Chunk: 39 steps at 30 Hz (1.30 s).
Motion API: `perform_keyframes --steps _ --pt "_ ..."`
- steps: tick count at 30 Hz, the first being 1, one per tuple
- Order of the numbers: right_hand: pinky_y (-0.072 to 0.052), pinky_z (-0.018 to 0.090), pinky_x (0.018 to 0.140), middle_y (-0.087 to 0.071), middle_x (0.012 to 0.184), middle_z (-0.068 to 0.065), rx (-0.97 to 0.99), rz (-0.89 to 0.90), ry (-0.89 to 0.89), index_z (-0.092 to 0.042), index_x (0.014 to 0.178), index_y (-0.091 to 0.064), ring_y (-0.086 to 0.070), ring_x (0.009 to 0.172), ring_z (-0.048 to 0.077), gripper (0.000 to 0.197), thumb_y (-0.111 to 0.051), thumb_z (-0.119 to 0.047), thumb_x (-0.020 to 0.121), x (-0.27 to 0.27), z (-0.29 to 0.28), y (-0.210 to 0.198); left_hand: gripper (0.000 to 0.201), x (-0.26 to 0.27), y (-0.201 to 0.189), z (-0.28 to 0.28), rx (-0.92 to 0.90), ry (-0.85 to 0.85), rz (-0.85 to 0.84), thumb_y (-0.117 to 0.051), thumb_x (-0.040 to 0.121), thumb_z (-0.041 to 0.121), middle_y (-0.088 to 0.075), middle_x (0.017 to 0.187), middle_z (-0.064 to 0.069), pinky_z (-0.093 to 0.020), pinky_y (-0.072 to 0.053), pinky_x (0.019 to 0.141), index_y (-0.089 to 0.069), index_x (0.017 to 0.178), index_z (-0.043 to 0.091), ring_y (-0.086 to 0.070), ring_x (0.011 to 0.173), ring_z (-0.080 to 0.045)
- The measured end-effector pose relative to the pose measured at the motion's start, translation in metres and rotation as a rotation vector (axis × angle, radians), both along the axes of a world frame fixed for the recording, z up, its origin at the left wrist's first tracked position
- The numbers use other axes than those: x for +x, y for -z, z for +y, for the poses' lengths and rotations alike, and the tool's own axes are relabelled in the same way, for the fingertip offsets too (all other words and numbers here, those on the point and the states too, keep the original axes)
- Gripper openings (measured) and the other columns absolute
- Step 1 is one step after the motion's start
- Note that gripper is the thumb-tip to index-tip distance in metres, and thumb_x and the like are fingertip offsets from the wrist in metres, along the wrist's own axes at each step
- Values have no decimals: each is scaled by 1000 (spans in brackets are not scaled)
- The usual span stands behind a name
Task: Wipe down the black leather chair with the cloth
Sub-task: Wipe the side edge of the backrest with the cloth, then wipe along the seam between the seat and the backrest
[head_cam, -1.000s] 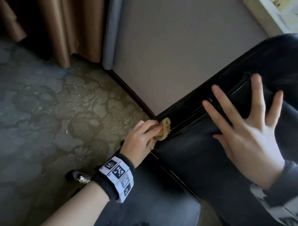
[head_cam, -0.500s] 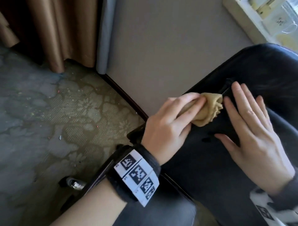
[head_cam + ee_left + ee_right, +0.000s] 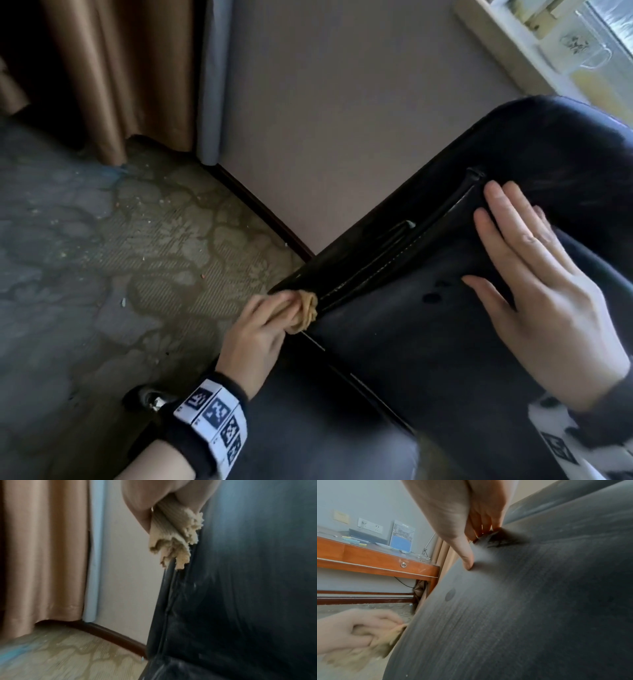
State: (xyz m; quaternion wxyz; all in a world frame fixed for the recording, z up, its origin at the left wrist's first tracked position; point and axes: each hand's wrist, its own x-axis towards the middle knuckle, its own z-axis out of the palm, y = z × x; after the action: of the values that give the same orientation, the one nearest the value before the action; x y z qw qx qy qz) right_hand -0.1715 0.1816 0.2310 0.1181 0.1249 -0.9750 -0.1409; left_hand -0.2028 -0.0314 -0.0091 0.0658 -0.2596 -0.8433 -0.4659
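The black leather chair (image 3: 428,342) fills the lower right of the head view, its stitched side seam running diagonally. My left hand (image 3: 260,329) grips a bunched tan cloth (image 3: 305,313) and presses it against the lower end of that seam. In the left wrist view the cloth (image 3: 173,534) hangs frayed from my fingers against the chair's edge (image 3: 223,588). My right hand (image 3: 534,284) lies flat on the leather with straight fingers, holding nothing. The right wrist view shows its thumb and fingertips (image 3: 467,561) pressing the chair (image 3: 522,608), and the cloth (image 3: 373,649) at lower left.
A beige wall (image 3: 342,120) with a dark skirting board stands just behind the chair. Brown curtains (image 3: 113,75) hang at the back left over patterned carpet (image 3: 102,257). A wooden desk (image 3: 376,561) with papers stands to the side. A window sill (image 3: 513,44) is at top right.
My left hand has slid the cloth down the seam from near my right fingers to the lower corner. The right hand has stayed flat on the leather.
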Motion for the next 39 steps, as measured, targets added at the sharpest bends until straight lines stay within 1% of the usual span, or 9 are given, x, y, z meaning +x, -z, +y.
perform_keyframes --steps 6,12,17,19,22,25,29,34,39 --pt "-25 46 116 -27 151 16 12 -4 31 6 137 -35 -23 142 29 60 -57 -6 84 0 -1 1 44 -1 -48 26 250 0 188 -56 80 -5 -51 126 1 -22 -45 98 -59 122 9 -53 106 -18" --pt "-23 45 117 -28 150 18 27 14 44 7 137 -36 -24 142 31 59 -57 -6 84 -2 1 6 31 16 13 29 120 74 141 -54 83 12 -49 119 6 -17 -42 98 -59 111 22 -48 106 -11" --pt "-21 45 118 -26 151 19 17 25 53 7 138 -34 -21 143 32 59 -56 -3 84 1 -1 8 37 17 80 -10 -91 -19 -121 -59 73 -2 -47 116 6 -36 -52 81 -67 98 24 -46 101 -17" --pt "-20 46 118 -25 151 20 13 38 54 7 138 -34 -20 143 32 59 -56 -2 84 0 -2 10 44 10 73 -18 -64 -125 -198 -68 65 -15 -53 117 3 -29 -50 92 -72 98 14 -47 104 -16" --pt "-19 46 118 -24 151 20 1 42 52 8 138 -33 -19 143 34 60 -56 1 83 -1 -2 13 43 -1 28 3 115 -175 -173 -61 72 -10 -56 122 -6 -5 -30 104 -67 111 7 -49 111 -12" --pt "-17 45 119 -22 152 20 6 46 68 7 138 -31 -17 143 33 61 -54 0 83 -1 -2 14 39 -1 11 34 244 -152 -132 -52 79 -1 -55 122 -5 -16 -40 101 -63 116 7 -52 111 -14" --pt "-11 41 120 -22 152 20 -18 68 80 7 138 -31 -16 143 33 62 -55 2 81 -1 0 23 40 3 28 39 195 -135 -166 -64 73 -14 -61 117 -10 -31 -46 96 -66 110 3 -58 107 -22" --pt "-8 36 121 -23 152 18 -114 114 159 5 136 -37 -17 143 33 58 -59 2 83 5 -5 31 38 -5 50 37 40 -48 -131 -64 73 -12 -61 118 -12 -11 -35 100 -66 109 2 -53 108 -18" --pt "-34 36 112 -41 143 14 -422 -45 20 1 120 -60 -35 137 23 35 -60 -5 85 69 -47 81 42 22 86 18 -57 -66 -338 -62 70 -21 -61 116 -6 0 -30 93 -69 105 0 -51 99 -2"
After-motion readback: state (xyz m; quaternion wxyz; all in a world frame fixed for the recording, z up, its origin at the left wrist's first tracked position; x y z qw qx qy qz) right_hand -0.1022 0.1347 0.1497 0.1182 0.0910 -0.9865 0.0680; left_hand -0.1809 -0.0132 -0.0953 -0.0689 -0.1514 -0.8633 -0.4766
